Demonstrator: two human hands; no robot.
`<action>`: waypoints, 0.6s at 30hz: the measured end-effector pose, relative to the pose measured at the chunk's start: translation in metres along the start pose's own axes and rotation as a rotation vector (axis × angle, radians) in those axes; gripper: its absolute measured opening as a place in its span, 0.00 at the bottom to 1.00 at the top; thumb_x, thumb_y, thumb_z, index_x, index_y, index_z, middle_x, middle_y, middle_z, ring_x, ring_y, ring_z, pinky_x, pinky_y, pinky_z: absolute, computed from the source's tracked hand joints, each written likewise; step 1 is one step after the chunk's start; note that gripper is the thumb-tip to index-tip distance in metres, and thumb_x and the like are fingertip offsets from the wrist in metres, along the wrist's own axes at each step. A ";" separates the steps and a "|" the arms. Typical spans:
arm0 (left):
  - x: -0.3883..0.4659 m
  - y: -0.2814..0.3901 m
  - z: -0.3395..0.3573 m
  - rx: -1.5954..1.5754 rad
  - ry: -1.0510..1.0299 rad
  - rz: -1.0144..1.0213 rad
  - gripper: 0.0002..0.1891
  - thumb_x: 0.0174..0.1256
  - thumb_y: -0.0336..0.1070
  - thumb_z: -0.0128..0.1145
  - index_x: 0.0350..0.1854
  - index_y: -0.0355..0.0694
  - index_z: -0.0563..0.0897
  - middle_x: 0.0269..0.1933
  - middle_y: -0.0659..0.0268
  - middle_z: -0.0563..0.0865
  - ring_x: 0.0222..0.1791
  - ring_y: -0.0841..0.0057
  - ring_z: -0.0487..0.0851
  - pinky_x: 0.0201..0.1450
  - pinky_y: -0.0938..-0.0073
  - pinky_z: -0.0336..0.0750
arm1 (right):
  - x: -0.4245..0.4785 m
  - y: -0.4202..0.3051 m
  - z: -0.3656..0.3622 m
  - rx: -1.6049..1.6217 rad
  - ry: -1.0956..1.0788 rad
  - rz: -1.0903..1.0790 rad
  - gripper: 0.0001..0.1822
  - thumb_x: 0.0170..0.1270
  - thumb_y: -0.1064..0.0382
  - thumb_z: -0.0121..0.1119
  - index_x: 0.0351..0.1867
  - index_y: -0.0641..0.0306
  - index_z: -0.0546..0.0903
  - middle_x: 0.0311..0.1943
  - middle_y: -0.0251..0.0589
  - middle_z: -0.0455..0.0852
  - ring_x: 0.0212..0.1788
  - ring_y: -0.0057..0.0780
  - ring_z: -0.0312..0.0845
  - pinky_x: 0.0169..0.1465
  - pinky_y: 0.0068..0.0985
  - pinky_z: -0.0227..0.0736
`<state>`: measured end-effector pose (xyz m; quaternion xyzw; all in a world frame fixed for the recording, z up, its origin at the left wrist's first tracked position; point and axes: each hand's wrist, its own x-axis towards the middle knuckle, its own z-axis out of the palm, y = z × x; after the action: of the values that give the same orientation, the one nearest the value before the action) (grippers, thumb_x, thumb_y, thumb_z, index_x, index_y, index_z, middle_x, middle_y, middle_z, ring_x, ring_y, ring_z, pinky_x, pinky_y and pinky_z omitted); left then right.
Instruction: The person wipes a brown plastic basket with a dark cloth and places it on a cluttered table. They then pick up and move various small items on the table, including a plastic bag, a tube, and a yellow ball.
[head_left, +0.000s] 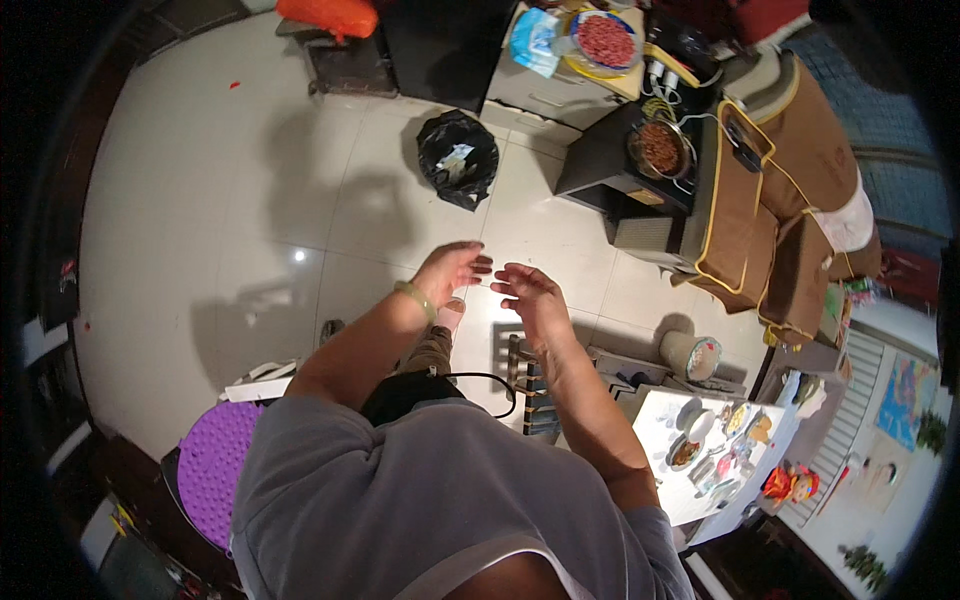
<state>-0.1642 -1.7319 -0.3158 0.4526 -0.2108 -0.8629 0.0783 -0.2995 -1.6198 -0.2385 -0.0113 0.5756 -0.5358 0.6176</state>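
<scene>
Both bare hands are raised in front of my body, palms roughly facing, with a narrow gap between the fingertips. My left hand (454, 268) holds nothing, and a pale green bangle (416, 298) circles its wrist. Level with it, my right hand (538, 300) has its fingers slightly bent and apart, also holding nothing. Beyond them on the tiled floor (540, 225) stands a bin or bag lined with black plastic (480, 180), with light-coloured scraps inside. Neither hand touches any object.
Ahead, a cabinet (525, 94) bears a tray of reddish food pieces (606, 41). A bowl of brown food (660, 148) sits on a black stand. Rightward are a brown sofa (742, 240), a waste bin (679, 356) and a white table (652, 427) with dishes. A purple studded disc (214, 472) lies left.
</scene>
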 end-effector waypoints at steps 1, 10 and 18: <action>-0.011 -0.009 0.009 0.040 -0.035 -0.048 0.13 0.68 0.38 0.51 0.51 0.38 0.75 0.44 0.58 0.84 0.44 0.69 0.81 0.46 0.69 0.74 | -0.009 0.005 -0.007 0.031 -0.024 -0.024 0.12 0.62 0.71 0.53 0.48 0.69 0.76 0.42 0.44 0.82 0.42 0.31 0.80 0.41 0.26 0.72; -0.121 -0.083 0.121 0.260 -0.479 -0.043 0.15 0.67 0.34 0.51 0.53 0.34 0.75 0.43 0.59 0.84 0.44 0.72 0.81 0.48 0.72 0.75 | -0.190 0.056 -0.070 0.175 0.112 -0.211 0.14 0.67 0.63 0.54 0.50 0.68 0.75 0.45 0.44 0.83 0.43 0.28 0.79 0.42 0.23 0.70; -0.243 -0.245 0.208 0.471 -0.794 -0.283 0.15 0.70 0.33 0.46 0.56 0.32 0.71 0.48 0.55 0.81 0.48 0.70 0.80 0.51 0.70 0.74 | -0.405 0.178 -0.136 0.486 0.337 -0.559 0.11 0.66 0.66 0.53 0.47 0.67 0.76 0.38 0.41 0.84 0.35 0.24 0.79 0.36 0.20 0.71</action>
<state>-0.1794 -1.3717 -0.1365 0.1177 -0.3504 -0.8999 -0.2312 -0.1860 -1.1886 -0.1133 0.0668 0.5001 -0.7978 0.3300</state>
